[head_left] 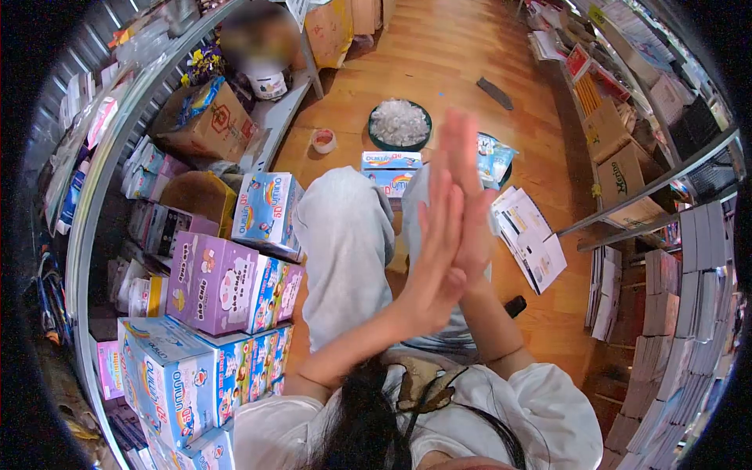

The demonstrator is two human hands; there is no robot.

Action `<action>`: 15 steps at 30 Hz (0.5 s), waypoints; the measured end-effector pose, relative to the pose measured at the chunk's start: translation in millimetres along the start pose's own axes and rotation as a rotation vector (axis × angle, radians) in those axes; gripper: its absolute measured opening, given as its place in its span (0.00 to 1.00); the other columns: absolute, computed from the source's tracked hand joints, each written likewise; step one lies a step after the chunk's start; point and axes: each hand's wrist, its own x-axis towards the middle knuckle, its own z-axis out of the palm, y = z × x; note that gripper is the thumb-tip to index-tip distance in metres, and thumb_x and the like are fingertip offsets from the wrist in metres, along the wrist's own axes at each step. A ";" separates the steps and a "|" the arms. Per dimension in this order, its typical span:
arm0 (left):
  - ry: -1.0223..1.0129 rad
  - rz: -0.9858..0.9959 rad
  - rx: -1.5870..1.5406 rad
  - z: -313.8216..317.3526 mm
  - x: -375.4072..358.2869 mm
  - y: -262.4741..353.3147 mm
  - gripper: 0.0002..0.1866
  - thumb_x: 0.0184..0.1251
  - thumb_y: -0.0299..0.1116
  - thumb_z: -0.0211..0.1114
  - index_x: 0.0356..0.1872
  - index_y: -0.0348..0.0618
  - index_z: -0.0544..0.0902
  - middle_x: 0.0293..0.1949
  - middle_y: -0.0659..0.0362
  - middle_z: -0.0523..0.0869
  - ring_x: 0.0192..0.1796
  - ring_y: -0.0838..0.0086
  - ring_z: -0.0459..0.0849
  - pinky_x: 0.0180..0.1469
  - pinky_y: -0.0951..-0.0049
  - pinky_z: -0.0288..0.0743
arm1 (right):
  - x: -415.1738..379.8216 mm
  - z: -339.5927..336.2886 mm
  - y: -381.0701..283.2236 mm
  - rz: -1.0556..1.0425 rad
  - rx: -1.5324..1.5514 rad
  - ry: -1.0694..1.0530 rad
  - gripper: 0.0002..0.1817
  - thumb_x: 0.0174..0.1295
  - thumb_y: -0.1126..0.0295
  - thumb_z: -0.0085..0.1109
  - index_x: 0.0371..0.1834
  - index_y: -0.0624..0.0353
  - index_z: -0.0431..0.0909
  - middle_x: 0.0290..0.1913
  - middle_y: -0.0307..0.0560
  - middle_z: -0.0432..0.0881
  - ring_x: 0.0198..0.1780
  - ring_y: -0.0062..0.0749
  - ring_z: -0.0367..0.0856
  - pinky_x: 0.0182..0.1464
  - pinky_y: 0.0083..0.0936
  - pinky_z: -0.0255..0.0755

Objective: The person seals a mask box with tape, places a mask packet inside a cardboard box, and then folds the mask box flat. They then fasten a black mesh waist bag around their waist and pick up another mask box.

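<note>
My left hand (435, 266) and my right hand (471, 211) meet palm to palm above my right knee, fingers stretched out and pointing away from me. Nothing shows between them, though the inner palms are hidden. Beyond my knees, blue-and-white boxes (392, 161) lie on the floor, partly covered by my legs. Behind them is a dark green round tub (399, 147) heaped with clear, whitish small pieces (400, 123). A blue plastic packet (495, 157) lies just right of my fingertips. Printed white sheets (529, 239) rest on the floor to the right.
Purple cartons (213, 283) and blue cartons (168, 384) are stacked at my left, beside a loaded metal shelf (84, 258). A tape roll (323, 141) and a dark flat strip (495, 93) lie on the wooden floor. Stacked books (658, 345) line the right side.
</note>
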 end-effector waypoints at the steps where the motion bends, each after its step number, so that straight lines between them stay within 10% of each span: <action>1: 0.016 0.058 0.059 -6.8 6.6 -0.8 0.39 0.65 0.59 0.25 0.66 0.34 0.39 0.69 0.47 0.36 0.70 0.57 0.32 0.66 0.56 0.23 | -6.3 -2.3 3.4 0.083 0.060 -0.040 0.37 0.65 0.46 0.23 0.68 0.64 0.33 0.71 0.50 0.36 0.71 0.36 0.32 0.68 0.31 0.26; 15: -0.128 0.136 0.528 -11.5 15.8 -20.0 0.44 0.59 0.64 0.32 0.66 0.35 0.49 0.68 0.46 0.43 0.71 0.57 0.39 0.63 0.42 0.26 | -11.2 -20.0 44.2 0.414 0.927 0.060 0.31 0.67 0.53 0.30 0.68 0.60 0.42 0.70 0.44 0.45 0.70 0.31 0.42 0.67 0.25 0.41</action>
